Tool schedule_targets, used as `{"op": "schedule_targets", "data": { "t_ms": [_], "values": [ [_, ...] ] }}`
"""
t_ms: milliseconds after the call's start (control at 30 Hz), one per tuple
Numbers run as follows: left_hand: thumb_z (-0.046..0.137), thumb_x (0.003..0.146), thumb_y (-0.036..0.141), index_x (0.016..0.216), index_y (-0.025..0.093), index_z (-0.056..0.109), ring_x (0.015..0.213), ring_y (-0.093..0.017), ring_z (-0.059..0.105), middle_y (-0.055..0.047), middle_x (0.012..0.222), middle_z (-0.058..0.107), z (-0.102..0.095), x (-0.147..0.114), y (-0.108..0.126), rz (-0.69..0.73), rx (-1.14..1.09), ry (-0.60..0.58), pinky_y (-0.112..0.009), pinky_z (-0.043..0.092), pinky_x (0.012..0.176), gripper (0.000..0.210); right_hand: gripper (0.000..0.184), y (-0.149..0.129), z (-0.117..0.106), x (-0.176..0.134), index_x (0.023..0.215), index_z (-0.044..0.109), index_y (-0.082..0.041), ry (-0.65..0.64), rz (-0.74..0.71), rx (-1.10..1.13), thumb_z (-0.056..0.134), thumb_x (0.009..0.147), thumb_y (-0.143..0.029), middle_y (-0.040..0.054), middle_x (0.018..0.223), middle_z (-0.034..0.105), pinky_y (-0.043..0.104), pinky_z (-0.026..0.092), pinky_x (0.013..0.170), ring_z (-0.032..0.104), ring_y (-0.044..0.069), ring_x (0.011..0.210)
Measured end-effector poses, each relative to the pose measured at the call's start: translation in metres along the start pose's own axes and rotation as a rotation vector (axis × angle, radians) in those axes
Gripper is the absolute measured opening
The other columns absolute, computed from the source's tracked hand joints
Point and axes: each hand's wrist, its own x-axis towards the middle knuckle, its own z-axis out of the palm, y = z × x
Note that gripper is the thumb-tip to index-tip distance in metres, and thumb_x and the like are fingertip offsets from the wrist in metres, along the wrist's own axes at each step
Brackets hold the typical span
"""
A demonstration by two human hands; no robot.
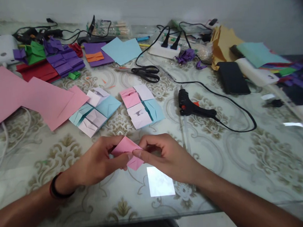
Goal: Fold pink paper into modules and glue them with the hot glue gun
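Note:
Between both hands, just above the glass tabletop, is a small folded pink paper piece (126, 146), tilted corner up. My left hand (99, 161) pinches its left side, thumb in front. From the right, my right hand (164, 153) grips it too, thumb pressed on the front; the fingers behind are partly hidden. Beyond the hands lie two blocks of folded squares: a white and light blue block (91, 122) and a pink, white and light blue block (138, 116).
A black glue gun (192, 106) with a cord lies to the right. Black-handled scissors (146, 72) lie farther back. Pink paper sheets (45, 103) spread on the left, purple folded papers (66, 60) behind them. A white power strip (164, 50) and dark phone (232, 77) are at the back.

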Motion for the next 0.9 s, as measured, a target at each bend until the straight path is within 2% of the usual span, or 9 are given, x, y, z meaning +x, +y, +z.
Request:
{"op": "schedule_targets", "data": {
  "t_ms": [133, 333, 433, 533, 633, 767, 900],
  "values": [
    [0.063, 0.101, 0.035, 0.086, 0.016, 0.068, 0.066, -0.012, 0.053, 0.001, 0.074, 0.063, -0.0022, -0.0012, 0.0007, -0.009, -0.006, -0.003, -0.024, 0.04, 0.058, 0.025, 0.035, -0.0014, -0.0012, -0.001, 0.072, 0.064, -0.017, -0.009, -0.023, 0.021, 0.077, 0.092, -0.043, -0.0032, 0.065, 0.053, 0.023, 0.033, 0.053, 0.043, 0.011, 0.061],
    [0.061, 0.099, 0.029, 0.084, 0.016, 0.066, 0.067, -0.013, 0.057, 0.001, 0.074, 0.065, -0.004, -0.0011, 0.0039, -0.022, -0.05, -0.024, -0.023, 0.042, 0.059, 0.02, 0.031, -0.0007, -0.0019, -0.0005, 0.076, 0.068, -0.017, -0.029, -0.042, 0.032, 0.075, 0.093, -0.041, -0.0016, 0.067, 0.057, 0.024, 0.036, 0.055, 0.047, 0.012, 0.063],
    [0.062, 0.099, 0.027, 0.081, 0.017, 0.065, 0.063, -0.011, 0.052, 0.002, 0.071, 0.062, -0.0041, -0.0004, 0.0053, -0.009, -0.049, -0.02, -0.021, 0.039, 0.055, 0.02, 0.027, -0.0006, -0.0004, -0.0003, 0.079, 0.069, -0.017, -0.019, -0.053, 0.062, 0.077, 0.093, -0.038, -0.0016, 0.071, 0.059, 0.024, 0.04, 0.058, 0.05, 0.012, 0.065],
    [0.064, 0.097, 0.027, 0.081, 0.017, 0.064, 0.061, -0.009, 0.048, 0.003, 0.069, 0.06, -0.0028, 0.0003, 0.0075, -0.004, -0.064, -0.026, -0.02, 0.036, 0.053, 0.019, 0.028, -0.0011, 0.0001, -0.0009, 0.076, 0.065, -0.017, -0.004, -0.055, 0.069, 0.078, 0.092, -0.037, -0.0029, 0.068, 0.056, 0.025, 0.038, 0.057, 0.048, 0.012, 0.063],
    [0.066, 0.097, 0.03, 0.085, 0.016, 0.067, 0.065, -0.011, 0.052, 0.002, 0.072, 0.062, -0.0003, 0.0012, 0.0089, -0.015, -0.152, 0.017, -0.021, 0.041, 0.056, 0.018, 0.029, -0.001, -0.0012, -0.0015, 0.074, 0.063, -0.018, 0.003, -0.034, 0.099, 0.079, 0.09, -0.036, -0.0033, 0.068, 0.054, 0.025, 0.037, 0.056, 0.046, 0.012, 0.063],
    [0.07, 0.094, 0.035, 0.095, 0.015, 0.074, 0.074, -0.016, 0.062, -0.003, 0.083, 0.07, 0.0026, 0.003, 0.0064, 0.016, -0.293, 0.088, -0.026, 0.05, 0.066, 0.02, 0.026, -0.0008, -0.0035, -0.0018, 0.08, 0.066, -0.017, -0.049, 0.022, 0.117, 0.081, 0.087, -0.037, -0.0014, 0.074, 0.058, 0.027, 0.042, 0.061, 0.05, 0.013, 0.067],
    [0.071, 0.094, 0.036, 0.088, 0.015, 0.072, 0.07, -0.015, 0.059, -0.002, 0.079, 0.066, 0.0038, 0.0047, 0.0029, 0.063, -0.284, 0.105, -0.025, 0.05, 0.062, 0.021, 0.02, -0.0001, -0.0046, -0.0022, 0.089, 0.072, -0.017, -0.105, 0.046, 0.1, 0.079, 0.088, -0.035, -0.001, 0.075, 0.061, 0.026, 0.043, 0.062, 0.05, 0.013, 0.067]
  ]
}}
